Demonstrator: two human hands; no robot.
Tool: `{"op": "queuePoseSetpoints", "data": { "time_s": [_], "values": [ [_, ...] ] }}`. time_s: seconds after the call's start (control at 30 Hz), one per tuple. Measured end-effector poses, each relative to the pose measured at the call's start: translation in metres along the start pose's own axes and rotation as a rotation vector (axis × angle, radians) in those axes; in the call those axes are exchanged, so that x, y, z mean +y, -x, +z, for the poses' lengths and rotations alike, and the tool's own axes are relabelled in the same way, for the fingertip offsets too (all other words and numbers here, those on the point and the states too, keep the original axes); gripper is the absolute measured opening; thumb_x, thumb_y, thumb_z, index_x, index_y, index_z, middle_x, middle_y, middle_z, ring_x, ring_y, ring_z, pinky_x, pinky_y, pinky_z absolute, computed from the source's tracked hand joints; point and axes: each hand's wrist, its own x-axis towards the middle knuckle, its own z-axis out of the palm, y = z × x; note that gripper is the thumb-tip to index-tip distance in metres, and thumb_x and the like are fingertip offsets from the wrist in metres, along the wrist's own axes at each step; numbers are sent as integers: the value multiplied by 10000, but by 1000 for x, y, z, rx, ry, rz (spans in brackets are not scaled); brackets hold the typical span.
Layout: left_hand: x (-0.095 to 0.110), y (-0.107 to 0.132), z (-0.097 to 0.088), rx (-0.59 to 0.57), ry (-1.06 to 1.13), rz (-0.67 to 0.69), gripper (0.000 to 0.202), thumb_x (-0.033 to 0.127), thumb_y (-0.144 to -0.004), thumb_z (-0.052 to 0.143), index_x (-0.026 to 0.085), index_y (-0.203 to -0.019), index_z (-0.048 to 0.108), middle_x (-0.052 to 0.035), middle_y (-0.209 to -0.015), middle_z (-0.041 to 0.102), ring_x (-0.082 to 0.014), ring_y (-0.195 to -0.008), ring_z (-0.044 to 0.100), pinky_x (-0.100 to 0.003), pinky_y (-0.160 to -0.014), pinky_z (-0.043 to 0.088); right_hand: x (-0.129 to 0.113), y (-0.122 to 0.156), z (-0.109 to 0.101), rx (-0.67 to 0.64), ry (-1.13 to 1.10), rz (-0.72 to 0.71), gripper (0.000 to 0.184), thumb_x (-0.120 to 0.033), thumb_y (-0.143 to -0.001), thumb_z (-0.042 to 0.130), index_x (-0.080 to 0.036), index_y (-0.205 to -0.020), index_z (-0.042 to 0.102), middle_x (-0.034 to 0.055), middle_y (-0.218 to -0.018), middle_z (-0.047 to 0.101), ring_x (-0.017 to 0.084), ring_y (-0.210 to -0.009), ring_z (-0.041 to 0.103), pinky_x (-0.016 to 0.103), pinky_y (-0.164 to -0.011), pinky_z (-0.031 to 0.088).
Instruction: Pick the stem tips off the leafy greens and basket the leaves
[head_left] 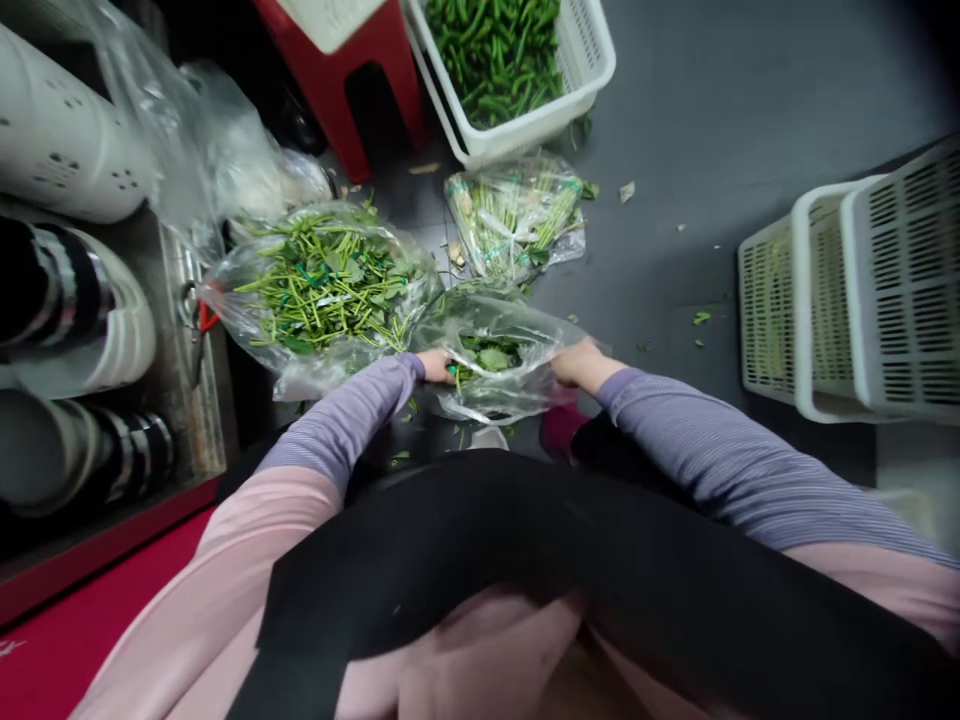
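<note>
A clear plastic bag (517, 320) lies on the floor in front of me, its mouth spread towards me. Dark leafy greens (491, 355) show inside that mouth. At the left side of the opening, my left hand (436, 367) is closed around the stems of a bunch of these greens, where a bit of green band shows. My right hand (576, 362) grips the right edge of the bag, its fingertips partly hidden by the plastic. Just left of it rests a larger open bag of green-stemmed vegetables (330, 285), tied in bunches.
Another bag of bundled stems (517, 215) lies behind, below a white basket of green chillies (499, 60). A red stool (352, 90) stands at the back. White baskets (817, 300) are at right. Scissors (201, 318) rest on the left shelf, near stacked containers (82, 310).
</note>
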Motion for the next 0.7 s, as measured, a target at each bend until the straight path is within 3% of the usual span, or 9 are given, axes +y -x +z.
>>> {"op": "queuePoseSetpoints", "data": {
  "time_s": [0.07, 0.1, 0.17, 0.27, 0.4, 0.47, 0.6, 0.7],
  "values": [
    [2, 30, -22, 66, -4, 16, 308, 284, -632, 677, 106, -881, 637, -4, -635, 615, -117, -582, 554, -203, -596, 434, 3, 8, -13, -55, 12, 22, 505, -214, -725, 580, -144, -1222, 528, 189, -1116, 607, 310, -1014, 577, 460, -860, 418],
    [4, 45, -27, 91, -7, 20, 301, 300, -647, 667, 108, -876, 635, 0, -616, 606, -111, -546, 544, -204, -568, 427, -1, 14, -17, -21, 7, -25, 566, -240, -731, 587, -148, -1277, 472, 188, -1137, 594, 297, -1014, 578, 425, -848, 430],
    [9, 75, -27, 145, -54, 47, 274, 347, -694, 624, 125, -855, 631, 1, -592, 596, -111, -489, 530, -212, -522, 413, -19, 28, -20, 197, -29, -186, 668, -257, -740, 590, -157, -1358, 355, 184, -1211, 543, 273, -1051, 556, 368, -846, 432],
    [24, 109, -6, 253, -180, 115, 241, 361, -725, 583, 144, -822, 620, -32, -650, 620, -143, -547, 571, -230, -546, 420, -60, 42, -6, 523, -73, -361, 725, -192, -750, 566, -197, -1403, 251, 151, -1334, 430, 240, -1126, 495, 320, -876, 410],
    [45, 145, 27, 429, -295, 167, 250, 336, -717, 578, 142, -873, 596, -111, -853, 640, -216, -786, 612, -277, -689, 433, -105, 56, 16, 596, -132, -390, 742, -225, -714, 623, -165, -1379, 299, 157, -1261, 470, 240, -1088, 494, 323, -866, 406],
    [51, 168, 31, 527, -322, 212, 270, 357, -747, 535, 139, -899, 583, -117, -866, 635, -221, -791, 608, -287, -688, 430, -116, 70, 17, 729, -133, -343, 768, -311, -679, 667, -160, -1358, 343, 166, -1240, 473, 284, -1114, 457, 386, -907, 371],
    [54, 223, 7, 591, -137, 356, 303, 430, -739, 543, 133, -790, 580, -42, -669, 597, -170, -632, 571, -250, -570, 406, -128, 118, -4, 1027, -143, -352, 881, -410, -616, 695, -168, -1376, 319, 170, -1397, 311, 347, -1264, 282, 500, -1035, 175],
    [54, 257, -15, 511, 163, 409, 296, 426, -702, 597, 131, -724, 570, 16, -509, 520, -113, -454, 494, -222, -457, 366, -135, 150, -23, 1045, -233, -451, 950, -467, -613, 671, -175, -1409, 242, 158, -1434, 272, 335, -1294, 261, 514, -1051, 133]
  ]
}}
